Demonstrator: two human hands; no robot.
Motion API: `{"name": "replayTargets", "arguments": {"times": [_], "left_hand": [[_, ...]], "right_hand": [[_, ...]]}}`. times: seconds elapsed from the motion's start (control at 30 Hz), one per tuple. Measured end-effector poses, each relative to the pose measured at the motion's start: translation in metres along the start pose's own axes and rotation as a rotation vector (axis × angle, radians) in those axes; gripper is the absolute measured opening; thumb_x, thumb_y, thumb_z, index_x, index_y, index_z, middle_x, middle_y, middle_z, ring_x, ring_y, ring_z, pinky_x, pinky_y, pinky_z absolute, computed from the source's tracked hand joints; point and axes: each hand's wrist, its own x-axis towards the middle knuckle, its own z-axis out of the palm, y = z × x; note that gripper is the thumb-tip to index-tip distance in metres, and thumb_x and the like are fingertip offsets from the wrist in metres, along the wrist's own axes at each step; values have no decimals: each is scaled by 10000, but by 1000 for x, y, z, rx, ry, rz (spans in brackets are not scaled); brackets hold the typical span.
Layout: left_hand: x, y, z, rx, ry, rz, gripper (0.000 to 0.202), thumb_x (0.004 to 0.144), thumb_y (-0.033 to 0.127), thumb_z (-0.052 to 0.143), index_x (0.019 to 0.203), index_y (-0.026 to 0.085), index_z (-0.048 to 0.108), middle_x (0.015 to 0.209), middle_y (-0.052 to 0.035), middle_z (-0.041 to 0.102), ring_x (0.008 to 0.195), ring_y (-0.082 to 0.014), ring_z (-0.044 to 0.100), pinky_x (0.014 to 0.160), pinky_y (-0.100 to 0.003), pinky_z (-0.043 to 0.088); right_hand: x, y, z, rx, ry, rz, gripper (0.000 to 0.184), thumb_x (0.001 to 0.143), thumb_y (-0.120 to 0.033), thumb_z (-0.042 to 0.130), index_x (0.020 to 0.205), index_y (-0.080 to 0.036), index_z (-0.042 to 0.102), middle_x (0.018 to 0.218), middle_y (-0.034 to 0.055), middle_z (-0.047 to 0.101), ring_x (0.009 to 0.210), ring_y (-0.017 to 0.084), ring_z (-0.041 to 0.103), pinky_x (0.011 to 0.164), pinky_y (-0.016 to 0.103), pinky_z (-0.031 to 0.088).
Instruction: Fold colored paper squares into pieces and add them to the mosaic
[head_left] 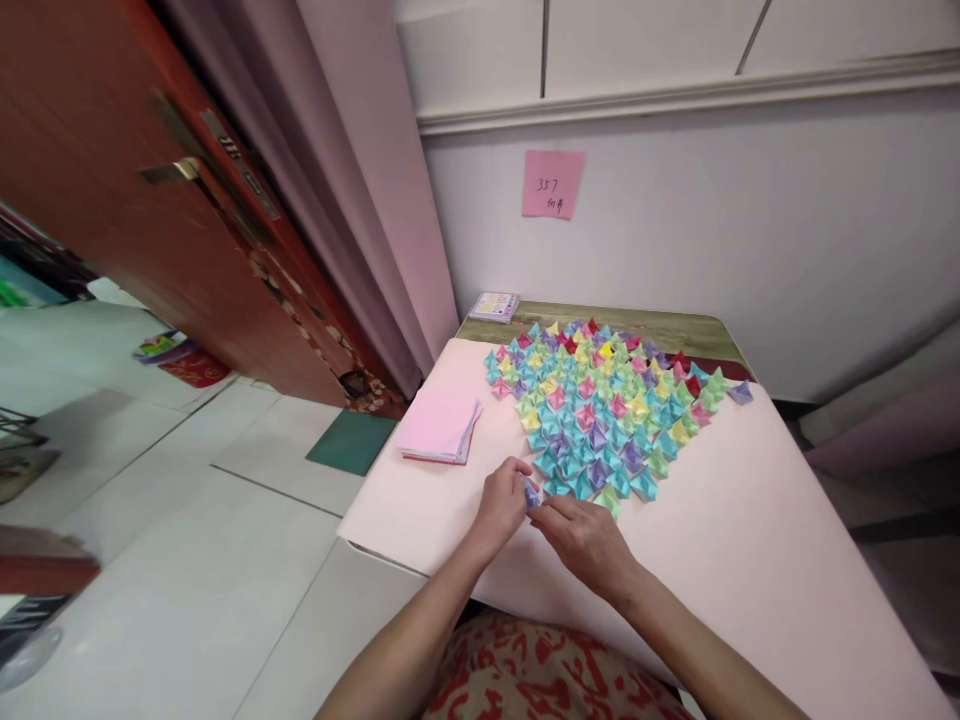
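Observation:
Between my two hands, over the near part of the table, is a small purple folded paper piece [531, 494]. My left hand [504, 500] grips it from the left with fingers closed. From the right, my right hand [581, 535] pinches its lower edge, the fingers bent together. Just beyond my hands spreads a mass of folded paper pieces [585, 415] in blue, green, yellow, pink, purple and red. To the left of them lies a stack of square paper [439, 425], pink on top. My fingers partly hide the purple piece.
The pink-covered table [757, 560] has a wood-patterned strip at its back, where a small pack [495, 306] lies. A lone purple folded piece [740, 392] sits at the right. A pink note [553, 184] is on the wall. A red-brown door [187, 200] stands left.

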Motion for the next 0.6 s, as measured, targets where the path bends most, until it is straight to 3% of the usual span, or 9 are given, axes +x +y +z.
{"name": "replayTargets", "arguments": {"times": [0.2, 0.37, 0.47, 0.6], "left_hand": [[1, -10, -4, 20, 29, 37, 176, 840, 209, 414, 905, 207, 578, 752, -18, 689, 654, -163, 633, 631, -269, 478], [2, -10, -7, 23, 20, 49, 184, 854, 252, 430, 947, 199, 579, 781, -33, 706, 660, -171, 643, 639, -276, 480], [1, -7, -9, 4, 48, 69, 251, 887, 381, 478, 1011, 191, 586, 889, -63, 720, 785, -194, 673, 719, -297, 500], [-3, -14, -17, 0, 187, 123, 384, 946, 487, 413, 1121, 185, 573, 1124, -109, 675, 1024, -223, 655, 915, -365, 482]], "right_hand": [[3, -4, 4, 58, -13, 170, 250, 1010, -282, 460, 899, -211, 673, 732, 14, 673, 634, 130, 642, 574, 236, 361], [3, -7, 7, 151, -36, 235, 238, 995, -267, 480, 867, -206, 671, 746, 21, 689, 644, 131, 656, 591, 216, 397], [1, -4, 4, 195, 1, 275, 220, 985, -252, 487, 887, -213, 679, 769, 23, 704, 667, 130, 669, 618, 205, 436], [-13, 15, -13, 280, 150, 434, 191, 959, -287, 524, 924, -220, 700, 842, 43, 744, 744, 169, 696, 678, 244, 508]]}}
